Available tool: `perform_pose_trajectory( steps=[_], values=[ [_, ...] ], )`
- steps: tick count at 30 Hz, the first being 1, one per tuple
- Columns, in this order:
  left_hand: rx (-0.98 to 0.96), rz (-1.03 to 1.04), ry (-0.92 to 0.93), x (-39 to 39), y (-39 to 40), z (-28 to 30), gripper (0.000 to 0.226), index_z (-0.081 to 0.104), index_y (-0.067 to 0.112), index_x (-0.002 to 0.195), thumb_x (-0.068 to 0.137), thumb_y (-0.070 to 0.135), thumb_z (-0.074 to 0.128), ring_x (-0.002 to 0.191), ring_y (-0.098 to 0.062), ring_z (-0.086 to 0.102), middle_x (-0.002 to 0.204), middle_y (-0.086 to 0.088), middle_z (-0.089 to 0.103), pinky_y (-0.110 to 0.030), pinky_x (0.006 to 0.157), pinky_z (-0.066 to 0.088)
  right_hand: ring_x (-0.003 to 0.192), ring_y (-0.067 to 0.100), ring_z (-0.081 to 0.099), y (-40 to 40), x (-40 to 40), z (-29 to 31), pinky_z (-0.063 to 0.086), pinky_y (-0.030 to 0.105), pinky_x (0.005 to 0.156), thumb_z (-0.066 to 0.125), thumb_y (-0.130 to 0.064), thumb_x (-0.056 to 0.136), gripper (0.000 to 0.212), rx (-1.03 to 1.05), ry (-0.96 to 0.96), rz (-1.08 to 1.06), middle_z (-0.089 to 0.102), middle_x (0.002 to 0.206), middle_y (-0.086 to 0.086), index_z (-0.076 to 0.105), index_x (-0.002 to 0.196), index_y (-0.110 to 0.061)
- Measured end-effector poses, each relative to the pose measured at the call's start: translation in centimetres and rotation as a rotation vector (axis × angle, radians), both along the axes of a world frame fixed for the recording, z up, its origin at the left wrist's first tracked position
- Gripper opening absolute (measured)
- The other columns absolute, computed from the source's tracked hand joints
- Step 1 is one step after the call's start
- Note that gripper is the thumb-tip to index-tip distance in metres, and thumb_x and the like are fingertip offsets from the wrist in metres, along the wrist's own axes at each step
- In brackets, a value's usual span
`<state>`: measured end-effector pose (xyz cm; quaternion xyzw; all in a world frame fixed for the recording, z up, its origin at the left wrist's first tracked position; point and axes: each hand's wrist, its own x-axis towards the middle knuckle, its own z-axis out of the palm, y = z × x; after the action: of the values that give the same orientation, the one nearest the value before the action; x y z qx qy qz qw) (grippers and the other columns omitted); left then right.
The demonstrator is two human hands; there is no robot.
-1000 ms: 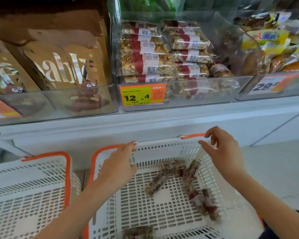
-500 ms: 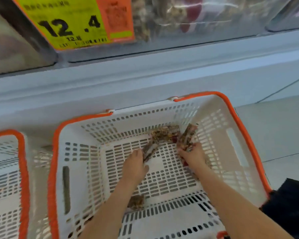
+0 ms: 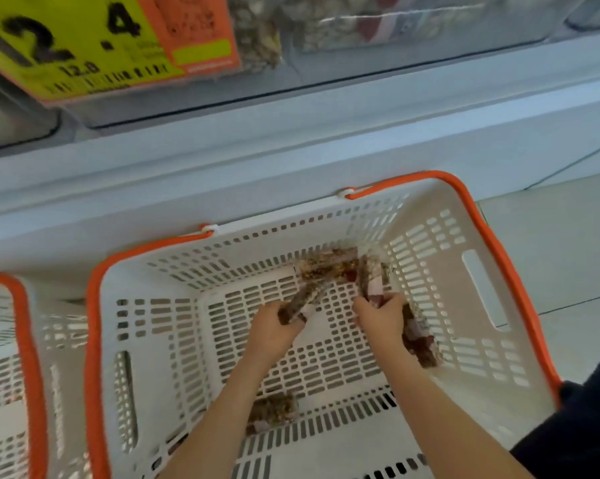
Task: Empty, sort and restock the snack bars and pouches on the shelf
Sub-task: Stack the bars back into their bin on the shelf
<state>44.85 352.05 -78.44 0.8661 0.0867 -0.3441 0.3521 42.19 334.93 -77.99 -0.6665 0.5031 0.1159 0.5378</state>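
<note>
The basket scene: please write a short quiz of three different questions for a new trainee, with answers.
1. True or false: the left hand holds a bar.
2. Which colour is the basket rim? A green, B orange, C blue.
3. Fill in: the right hand grips a bar inside the ____.

Key: 1 true; 2 B; 3 basket.

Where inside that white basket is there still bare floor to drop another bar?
The basket floor is bare along its left wall, left of the left hand, and between the wrists. Crowded: the far right corner, where both hands grip snack bars, with the right hand beside more.
</note>
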Motion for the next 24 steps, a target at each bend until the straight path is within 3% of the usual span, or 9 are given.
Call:
perform_pose_trajectory(
  steps=[2,4,6,11,14,16,19,21,24],
  values=[
    [-0.309,0.416,0.235,-0.6,0.1,2.5,0.017,0.064,0.016,0.101,0.094,0.029,0.055,0.081,-0.02,0.062,0.091,-0.005,0.065,-0.034,0.07,0.052,0.072,0.022,0.058,1.3,-0.7,2.0,0.055,0.031,0.059,0.062,-0.007,0.086,0.035,0.112,-0.064,-0.019,0.049,0.094,0.01,0.033,0.103,-0.016],
    [-0.662,0.758,0.42,-1.3,0.4,4.9,0.023,0.058,0.013,0.117,0.098,0.019,0.046,0.084,-0.024,0.063,0.099,-0.014,0.065,-0.037,0.072,0.052,0.067,0.02,0.052,2.5,-1.4,4.3,0.047,0.022,0.05,0.06,-0.008,0.089,0.039,0.162,-0.152,0.02,0.048,0.091,0.011,0.031,0.115,-0.014],
    [-0.86,0.842,0.452,-2.0,0.8,7.1,0.028,0.054,0.009,0.123,0.1,0.018,0.042,0.083,-0.028,0.063,0.102,-0.02,0.064,-0.041,0.074,0.052,0.065,0.017,0.048,3.6,-2.2,6.8,0.043,0.021,0.05,0.057,-0.018,0.094,0.049,0.196,-0.237,0.082,0.049,0.084,0.008,0.027,0.133,-0.016],
    [-1.023,0.698,0.366,-3.5,1.0,11.9,0.035,0.052,0.015,0.132,0.098,0.015,0.04,0.089,-0.027,0.065,0.111,-0.015,0.067,-0.043,0.083,0.051,0.068,0.01,0.05,4.5,-3.8,13.2,0.049,0.027,0.065,0.041,-0.032,0.101,0.015,0.326,-0.396,0.208,0.049,0.081,-0.002,0.043,0.111,-0.021],
    [-1.107,0.662,0.328,-5.0,1.1,14.3,0.039,0.049,0.015,0.135,0.096,0.012,0.042,0.092,-0.029,0.062,0.112,-0.015,0.066,-0.046,0.09,0.048,0.086,0.022,0.058,4.2,-4.8,15.9,0.049,0.048,0.086,0.044,-0.035,0.099,0.017,0.341,-0.42,0.26,0.059,0.1,0.01,0.052,0.105,-0.021],
    [-1.116,0.622,0.307,-5.8,1.1,15.7,0.042,0.048,0.019,0.136,0.095,0.011,0.044,0.097,-0.032,0.061,0.119,-0.016,0.064,-0.048,0.092,0.047,0.102,0.029,0.06,3.9,-5.5,17.0,0.045,0.05,0.097,0.041,-0.029,0.098,0.02,0.384,-0.414,0.242,0.062,0.114,0.014,0.056,0.109,-0.021],
    [-1.103,0.564,0.251,-6.8,1.2,17.6,0.044,0.049,0.027,0.134,0.095,0.007,0.044,0.11,-0.036,0.06,0.124,-0.014,0.063,-0.051,0.098,0.045,0.1,0.024,0.062,3.9,-6.9,18.4,0.052,0.038,0.084,0.041,-0.023,0.1,0.022,0.471,-0.478,0.237,0.064,0.112,0.011,0.058,0.113,-0.016],
    [-1.128,0.526,0.211,-7.3,1.3,18.8,0.044,0.049,0.03,0.133,0.096,0.007,0.043,0.107,-0.033,0.063,0.121,-0.012,0.065,-0.05,0.088,0.052,0.098,0.022,0.065,3.9,-7.6,19.2,0.054,0.033,0.079,0.051,-0.025,0.097,0.02,0.444,-0.5,0.276,0.065,0.111,0.01,0.057,0.114,-0.017],
    [-1.068,0.432,0.138,-7.9,1.6,20.7,0.043,0.048,0.035,0.131,0.092,0.019,0.056,0.092,-0.025,0.067,0.117,-0.006,0.067,-0.035,0.069,0.056,0.094,0.02,0.069,3.9,-7.8,19.9,0.056,0.041,0.088,0.066,-0.033,0.087,0.028,0.38,-0.522,0.364,0.07,0.106,0.007,0.057,0.11,-0.019]
  ],
)
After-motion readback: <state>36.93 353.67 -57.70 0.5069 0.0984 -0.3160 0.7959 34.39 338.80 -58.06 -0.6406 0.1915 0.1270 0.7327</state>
